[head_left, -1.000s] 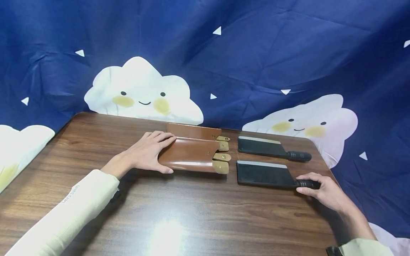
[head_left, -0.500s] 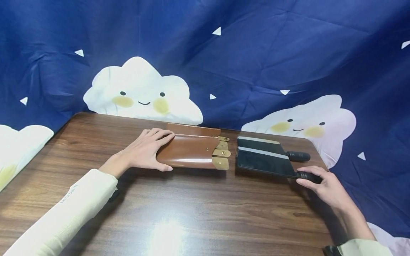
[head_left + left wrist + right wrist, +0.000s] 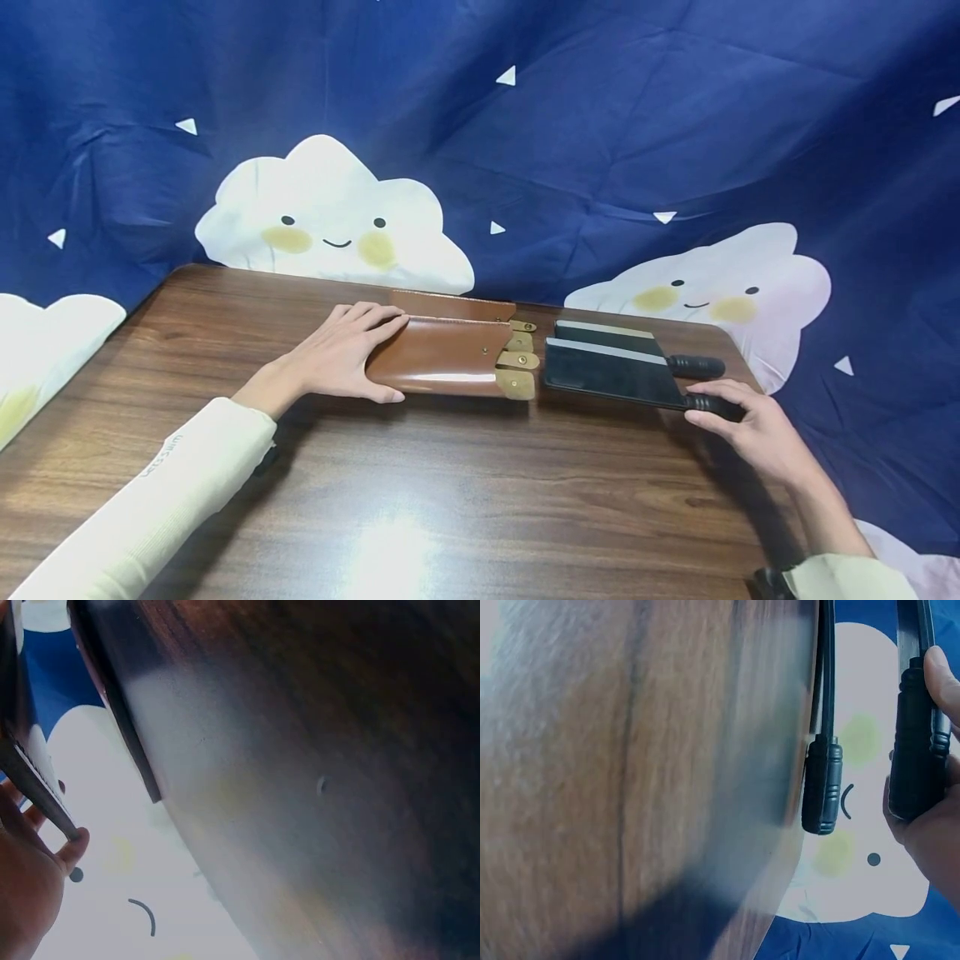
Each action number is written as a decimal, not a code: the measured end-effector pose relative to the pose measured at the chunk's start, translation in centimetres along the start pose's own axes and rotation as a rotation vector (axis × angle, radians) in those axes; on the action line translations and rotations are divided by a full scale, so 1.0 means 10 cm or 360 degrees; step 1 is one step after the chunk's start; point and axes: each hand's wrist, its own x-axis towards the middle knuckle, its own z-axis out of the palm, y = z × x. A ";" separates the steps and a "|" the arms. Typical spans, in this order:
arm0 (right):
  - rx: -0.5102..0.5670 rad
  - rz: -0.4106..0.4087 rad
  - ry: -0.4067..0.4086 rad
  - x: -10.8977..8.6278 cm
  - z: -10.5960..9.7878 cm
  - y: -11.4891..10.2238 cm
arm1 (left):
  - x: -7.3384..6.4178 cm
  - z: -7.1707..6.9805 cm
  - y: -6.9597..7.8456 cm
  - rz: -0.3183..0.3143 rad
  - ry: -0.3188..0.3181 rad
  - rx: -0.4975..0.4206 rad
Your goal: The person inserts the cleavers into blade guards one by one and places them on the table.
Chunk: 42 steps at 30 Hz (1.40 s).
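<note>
Here, the left hand (image 3: 341, 354) gripped the near pouch (image 3: 438, 354) by its left end, seemingly just off the table (image 3: 555, 492), tan flaps (image 3: 516, 384) facing right. The right hand (image 3: 753, 429) grasped the near cleaver (image 3: 607, 375) by its handle, blade raised, its end just beside the flaps but apart. The far pouch (image 3: 450, 307) and far cleaver (image 3: 615, 340) lay behind. Judgement: good handling called for a steady pouch, blade level and aligned with it, flaps out of the way, left fingers clear of the pale, presumably sharp edge.
</note>
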 end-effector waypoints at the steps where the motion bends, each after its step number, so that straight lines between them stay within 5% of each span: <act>1: 0.0006 -0.0001 0.0003 0.00 0.01 -0.01 | 0.00 0.01 0.00 0.0004 0.0000 0.0006; 42: 0.0110 -0.0070 0.0005 0.13 0.20 -0.32 | 0.06 0.00 0.06 0.0031 0.0015 0.0004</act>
